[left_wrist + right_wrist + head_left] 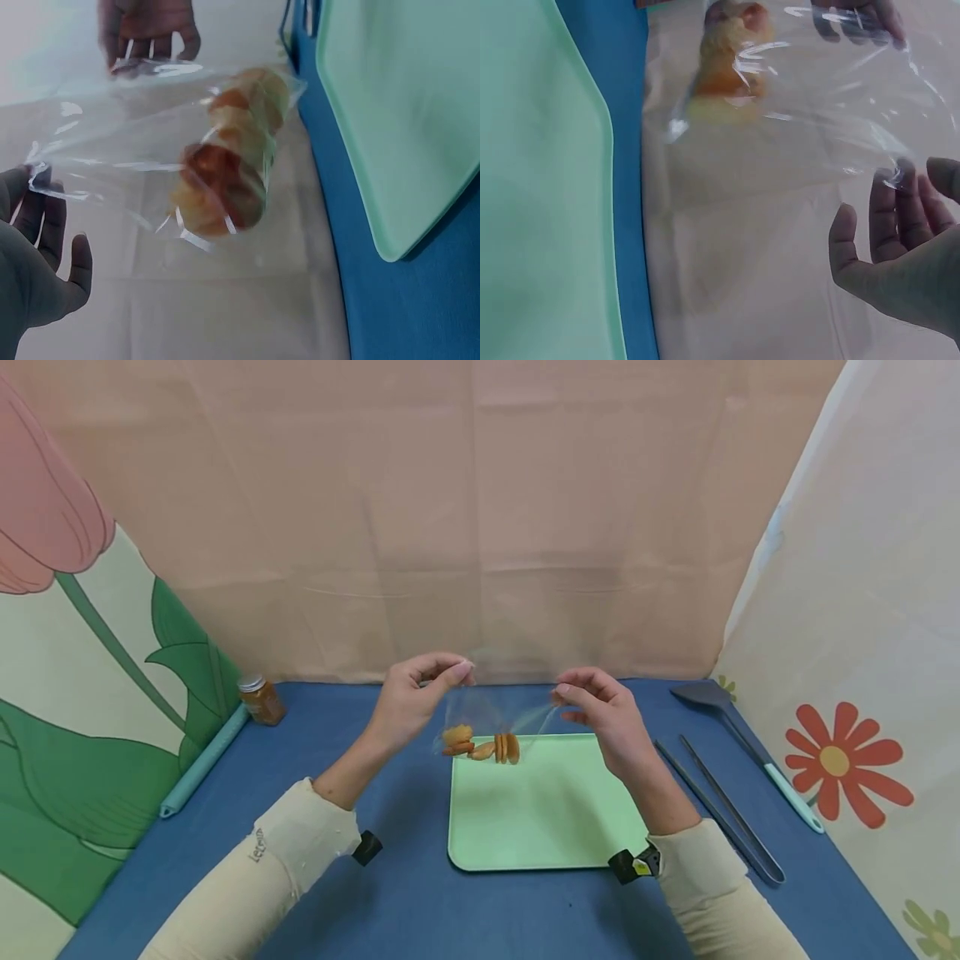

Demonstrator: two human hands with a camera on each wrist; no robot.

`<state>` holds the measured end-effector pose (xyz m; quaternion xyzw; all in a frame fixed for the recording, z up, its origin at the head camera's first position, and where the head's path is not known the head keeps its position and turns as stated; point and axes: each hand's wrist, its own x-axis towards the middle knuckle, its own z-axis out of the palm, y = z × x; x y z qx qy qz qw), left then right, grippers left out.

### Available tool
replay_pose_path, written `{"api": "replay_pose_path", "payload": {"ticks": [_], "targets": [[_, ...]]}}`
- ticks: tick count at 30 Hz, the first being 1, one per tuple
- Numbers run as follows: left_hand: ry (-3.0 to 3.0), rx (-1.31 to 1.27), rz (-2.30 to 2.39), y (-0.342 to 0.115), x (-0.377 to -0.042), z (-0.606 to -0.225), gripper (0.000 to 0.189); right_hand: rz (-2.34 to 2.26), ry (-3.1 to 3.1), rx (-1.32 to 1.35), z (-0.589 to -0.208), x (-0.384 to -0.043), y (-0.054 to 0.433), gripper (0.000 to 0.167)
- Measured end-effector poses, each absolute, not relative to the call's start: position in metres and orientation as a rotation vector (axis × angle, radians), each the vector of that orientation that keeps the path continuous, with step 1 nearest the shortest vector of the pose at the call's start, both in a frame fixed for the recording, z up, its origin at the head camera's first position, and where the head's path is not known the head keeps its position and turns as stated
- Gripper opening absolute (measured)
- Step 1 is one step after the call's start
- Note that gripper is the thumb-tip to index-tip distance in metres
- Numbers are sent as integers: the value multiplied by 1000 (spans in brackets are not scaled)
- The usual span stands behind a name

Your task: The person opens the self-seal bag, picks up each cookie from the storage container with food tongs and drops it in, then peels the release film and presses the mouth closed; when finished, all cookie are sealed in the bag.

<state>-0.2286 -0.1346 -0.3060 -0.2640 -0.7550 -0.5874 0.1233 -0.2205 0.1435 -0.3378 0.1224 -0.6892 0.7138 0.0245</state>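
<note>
A clear plastic bag (486, 708) hangs between my two hands, above the far edge of a light green tray (547, 818). Several round golden-brown pieces (229, 180), which look like small baked goods, lie along its bottom. My left hand (408, 697) pinches the bag's upper left corner between thumb and fingers. At the opposite upper corner, my right hand (606, 718) pinches the film with its fingertips. The right wrist view shows the bag's top edge (892, 176) at those fingertips, with the little finger held apart.
A spice jar (262, 700) with a metal lid stands at the back left, beside a pale teal rod (204, 762). Right of the tray lie metal tongs (723, 802) and a spatula (738, 735). A beige cloth wall (337, 527) rises behind the blue table (405, 910).
</note>
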Motion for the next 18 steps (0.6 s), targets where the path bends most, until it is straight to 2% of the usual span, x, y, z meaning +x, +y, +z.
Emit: {"api": "replay_pose_path", "payload": {"ticks": [10,18], "targets": [[-2222,-730,-1676,-140,-226,-306,27,2272,-2006,382,-340,-218,144,11],[-2255,-698,-1636,-143,-224,-306,21,2254,-1947,390,-336,-219,145,8]]}}
